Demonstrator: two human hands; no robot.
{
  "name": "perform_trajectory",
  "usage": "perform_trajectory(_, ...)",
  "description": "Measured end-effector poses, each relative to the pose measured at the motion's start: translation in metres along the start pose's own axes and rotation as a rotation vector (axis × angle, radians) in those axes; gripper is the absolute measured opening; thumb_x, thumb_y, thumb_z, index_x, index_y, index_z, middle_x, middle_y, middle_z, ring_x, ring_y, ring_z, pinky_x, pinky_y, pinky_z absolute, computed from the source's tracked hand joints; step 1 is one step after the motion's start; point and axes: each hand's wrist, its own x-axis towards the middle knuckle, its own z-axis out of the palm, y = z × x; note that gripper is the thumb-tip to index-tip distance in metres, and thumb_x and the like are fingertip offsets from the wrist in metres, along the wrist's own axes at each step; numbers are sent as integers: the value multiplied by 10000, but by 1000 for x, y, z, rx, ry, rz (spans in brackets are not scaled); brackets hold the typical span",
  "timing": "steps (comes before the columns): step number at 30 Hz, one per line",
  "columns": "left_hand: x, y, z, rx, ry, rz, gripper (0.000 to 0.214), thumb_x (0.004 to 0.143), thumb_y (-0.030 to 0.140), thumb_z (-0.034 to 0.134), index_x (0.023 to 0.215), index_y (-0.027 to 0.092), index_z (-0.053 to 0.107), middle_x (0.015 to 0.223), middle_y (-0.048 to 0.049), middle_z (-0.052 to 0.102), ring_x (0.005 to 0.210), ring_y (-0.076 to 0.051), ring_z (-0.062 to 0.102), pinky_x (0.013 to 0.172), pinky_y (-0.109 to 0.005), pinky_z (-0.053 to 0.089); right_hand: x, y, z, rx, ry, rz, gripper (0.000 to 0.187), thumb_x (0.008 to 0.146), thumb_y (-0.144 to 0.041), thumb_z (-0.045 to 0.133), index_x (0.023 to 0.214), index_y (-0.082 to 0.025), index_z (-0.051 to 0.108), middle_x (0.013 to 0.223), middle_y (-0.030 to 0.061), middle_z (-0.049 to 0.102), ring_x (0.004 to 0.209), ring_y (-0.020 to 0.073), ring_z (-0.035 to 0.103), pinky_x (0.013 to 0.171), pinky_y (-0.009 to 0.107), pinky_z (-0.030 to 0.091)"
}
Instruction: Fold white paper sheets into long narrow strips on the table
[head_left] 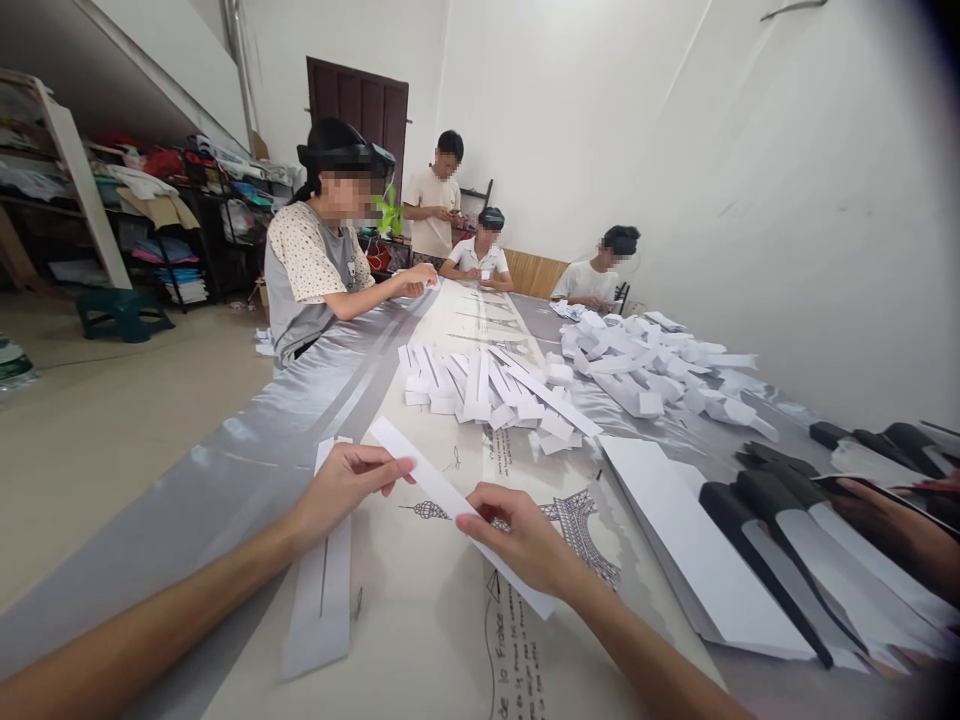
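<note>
A long white paper strip (439, 492) slants across the front of me, held above the table in both hands. Near its upper left end, my left hand (349, 490) pinches it between thumb and fingers. My right hand (517, 530) grips it lower down, thumb on top, with the strip's tail sticking out below the hand. Under my left wrist lies a folded white paper piece (319, 625) with a dark slit line along it. Farther forward sits a heap of similar folded strips (476, 385).
A large pile of folded white papers (645, 360) covers the table's right side. Stacked white sheets (697, 540) and black-and-white pieces (780, 540) lie at right. A co-worker (322, 250) sits at left; several people are at the far end. A green stool (124, 312) stands on the floor.
</note>
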Motion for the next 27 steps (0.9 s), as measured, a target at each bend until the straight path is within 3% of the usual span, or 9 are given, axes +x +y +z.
perform_trajectory(4, -10, 6, 16, -84, -231, -5, 326, 836, 489, 726, 749, 181, 790, 727, -38, 702, 630, -133, 496, 596, -252, 406, 0, -1, 8, 82, 7, -8, 261, 942, -433, 621, 817, -205, 650, 761, -16, 571, 693, 144, 478, 641, 276, 370)
perform_trajectory(6, -14, 6, 22, -109, -273, -12, 298, 834, 464, 735, 768, 179, 792, 733, -45, 713, 633, -138, 511, 586, -251, 406, 0, -1, 10, 106, -15, 2, 263, 940, -435, 629, 822, -202, 661, 740, -19, 563, 675, 139, 468, 624, 270, 359)
perform_trajectory(11, -16, 4, 28, -133, -260, -59, 323, 840, 442, 729, 675, 164, 737, 687, -34, 683, 625, -133, 529, 567, -237, 394, 0, -2, 12, 181, -28, -2, 261, 935, -419, 650, 805, -193, 666, 730, -23, 552, 662, 127, 449, 616, 264, 347)
perform_trajectory(21, -18, 14, 25, -177, -351, -43, 296, 870, 426, 673, 737, 166, 722, 632, 5, 549, 595, -115, 438, 552, -242, 341, -1, -4, 14, 269, -56, 30, 316, 913, -484, 673, 854, -176, 709, 705, -28, 511, 633, 114, 403, 579, 260, 301)
perform_trajectory(27, -17, 9, 21, -178, -314, -56, 302, 874, 428, 670, 735, 164, 713, 587, 28, 443, 589, -114, 377, 562, -250, 303, -3, -5, 13, 323, -90, 86, 373, 854, -550, 716, 814, -181, 678, 703, -31, 495, 617, 109, 391, 562, 255, 287)
